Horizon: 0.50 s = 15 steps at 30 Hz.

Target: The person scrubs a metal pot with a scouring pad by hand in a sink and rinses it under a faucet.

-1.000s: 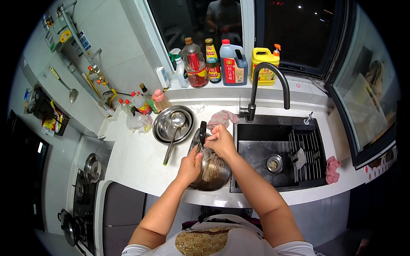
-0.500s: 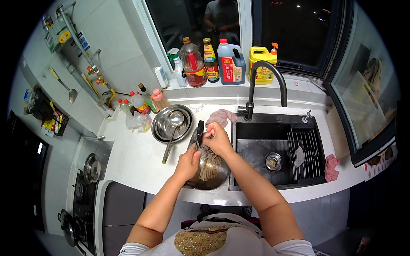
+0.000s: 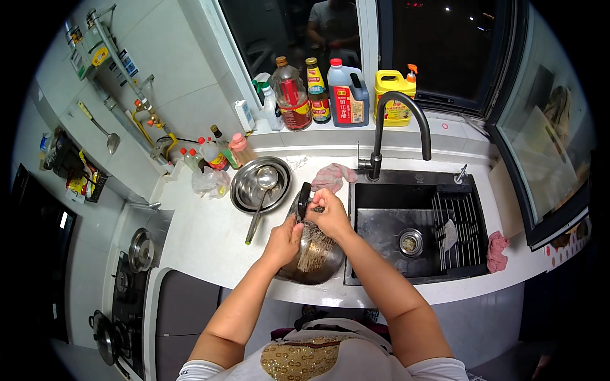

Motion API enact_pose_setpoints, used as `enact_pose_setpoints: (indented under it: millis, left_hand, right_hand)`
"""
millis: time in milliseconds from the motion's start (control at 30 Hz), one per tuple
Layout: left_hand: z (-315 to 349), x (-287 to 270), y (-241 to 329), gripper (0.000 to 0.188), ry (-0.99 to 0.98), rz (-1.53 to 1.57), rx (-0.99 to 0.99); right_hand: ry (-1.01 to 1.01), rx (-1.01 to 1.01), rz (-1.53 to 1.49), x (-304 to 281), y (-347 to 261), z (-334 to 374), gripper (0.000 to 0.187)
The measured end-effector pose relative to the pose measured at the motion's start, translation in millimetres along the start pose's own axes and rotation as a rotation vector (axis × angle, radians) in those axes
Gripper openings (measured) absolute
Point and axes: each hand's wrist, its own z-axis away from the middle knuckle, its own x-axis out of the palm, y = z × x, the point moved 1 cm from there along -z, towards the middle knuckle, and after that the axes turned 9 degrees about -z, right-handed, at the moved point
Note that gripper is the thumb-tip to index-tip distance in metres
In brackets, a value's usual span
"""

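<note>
A rounded, shiny steel vessel (image 3: 325, 261) with an upright black handle (image 3: 305, 192) stands on the counter just left of the sink. Its exact kind is hard to make out, and a pale streaky patch shows on its side. My left hand (image 3: 283, 241) is closed on the vessel's left edge, below the handle, with the thumb on the near side. Just right of the handle, my right hand (image 3: 330, 217) has its fingers pinched together. A small dark bit shows at those fingertips, too small to name.
Left of the vessel, a ladle (image 3: 265, 179) lies across nested steel bowls (image 3: 239, 198). A black sink (image 3: 381, 244) with a tall faucet (image 3: 424, 136) and a drying rack (image 3: 455, 232) is on the right. A pink cloth (image 3: 333, 176) lies behind. Several bottles (image 3: 349, 101) line the windowsill.
The view has shifted slightly. My right hand's fingers have turned a little beside the black handle, and a small dark bit shows more at their tips. My left hand keeps its hold.
</note>
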Motion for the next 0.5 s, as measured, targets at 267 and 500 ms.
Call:
enact_pose_setpoints:
  millis: [267, 500]
  left_hand:
    - [2, 0, -2, 0.037, 0.005, -0.028, 0.052]
    - [2, -3, 4, 0.038, -0.037, -0.009, 0.038]
  right_hand:
    - [-0.017, 0.070, -0.013, 2, -9, 8, 0.029]
    - [0.255, -0.077, 0.247, 14, -9, 3, 0.029]
